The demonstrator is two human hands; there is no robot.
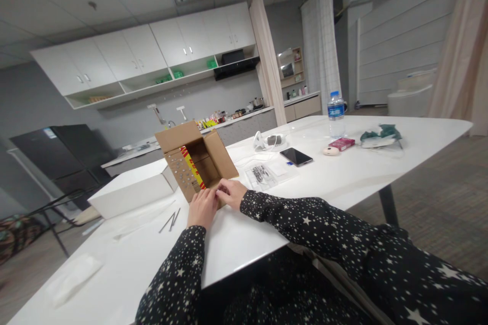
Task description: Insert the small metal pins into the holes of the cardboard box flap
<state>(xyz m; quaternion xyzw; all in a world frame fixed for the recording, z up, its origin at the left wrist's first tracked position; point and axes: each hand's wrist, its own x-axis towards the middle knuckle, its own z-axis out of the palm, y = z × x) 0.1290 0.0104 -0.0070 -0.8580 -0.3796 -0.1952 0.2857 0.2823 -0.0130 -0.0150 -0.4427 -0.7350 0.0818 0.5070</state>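
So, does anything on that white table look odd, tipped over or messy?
Only the cardboard box: it lies tipped on its side, flaps open toward the person, with both hands, left hand and right hand, at its lower front edge. The water bottle stands upright and the phone lies flat. No spill or damage shows.

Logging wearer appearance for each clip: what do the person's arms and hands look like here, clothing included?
Both arms wear long black sleeves printed all over with small white stars, reaching to the wrists. The left hand and right hand are bare: no gloves, and no rings, watch or bracelet can be made out. The same starred fabric shows lower down, on the person's body.
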